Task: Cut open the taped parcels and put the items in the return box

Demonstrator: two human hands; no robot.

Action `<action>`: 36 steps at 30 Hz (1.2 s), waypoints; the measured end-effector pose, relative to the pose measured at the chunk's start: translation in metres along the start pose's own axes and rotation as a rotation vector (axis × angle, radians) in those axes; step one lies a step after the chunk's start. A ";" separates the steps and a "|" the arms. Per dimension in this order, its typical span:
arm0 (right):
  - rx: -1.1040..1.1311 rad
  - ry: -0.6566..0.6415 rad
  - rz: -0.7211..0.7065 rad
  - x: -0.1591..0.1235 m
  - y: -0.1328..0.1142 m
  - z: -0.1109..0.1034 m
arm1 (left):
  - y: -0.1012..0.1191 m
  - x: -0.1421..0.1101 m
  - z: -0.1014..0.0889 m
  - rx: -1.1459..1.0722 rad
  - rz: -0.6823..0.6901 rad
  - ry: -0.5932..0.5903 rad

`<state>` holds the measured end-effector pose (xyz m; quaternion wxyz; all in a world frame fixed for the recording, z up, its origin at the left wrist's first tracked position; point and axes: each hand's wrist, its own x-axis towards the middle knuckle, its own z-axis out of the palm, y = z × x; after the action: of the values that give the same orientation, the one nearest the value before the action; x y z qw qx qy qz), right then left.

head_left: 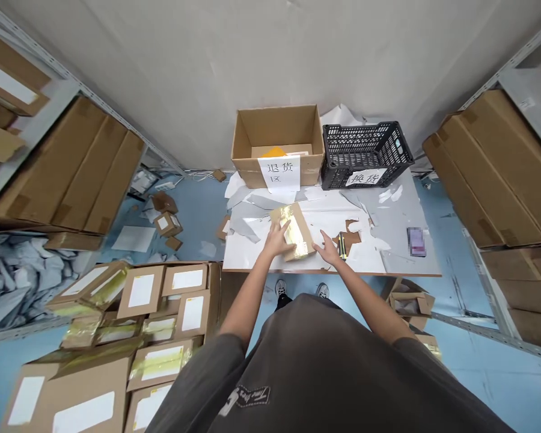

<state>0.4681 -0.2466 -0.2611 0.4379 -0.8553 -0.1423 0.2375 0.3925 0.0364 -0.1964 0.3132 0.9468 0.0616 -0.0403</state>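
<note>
A small cardboard box (303,224) with shiny yellowish tape along its top lies slightly turned on the paper-covered table (406,258). My left hand (277,240) grips its left side, thumb and fingers spread over the top. At the box's lower right corner, my right hand (328,248) touches the edge with its thumb, the index finger held apart and nothing in the hand. Just right of that hand is a yellow-and-black cutter-like tool (341,245), beside a torn brown scrap (353,236).
Behind the box stand an open carton (247,171) with a paper sign and a black plastic crate (333,177). A phone (416,242) lies at the table's right. Several taped, labelled boxes (142,291) are piled at left. Shelves with large cartons (72,168) flank both sides.
</note>
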 end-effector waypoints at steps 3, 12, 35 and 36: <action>-0.166 -0.213 -0.184 -0.002 -0.002 -0.015 | -0.013 -0.061 0.027 -0.113 -0.120 -0.017; -0.248 -0.221 -0.344 0.005 -0.002 -0.003 | -0.005 -0.062 0.067 -0.286 -0.078 0.016; -0.238 -0.047 -0.147 0.125 -0.111 -0.054 | 0.000 0.074 -0.037 -0.452 -0.326 0.170; -0.237 -0.026 -0.136 0.123 -0.111 -0.052 | -0.003 0.071 -0.037 -0.444 -0.307 0.173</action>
<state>0.5962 -0.1622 -0.1793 0.3473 -0.8862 -0.2325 0.1998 0.4634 0.0672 -0.1771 0.4966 0.8346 0.2381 0.0080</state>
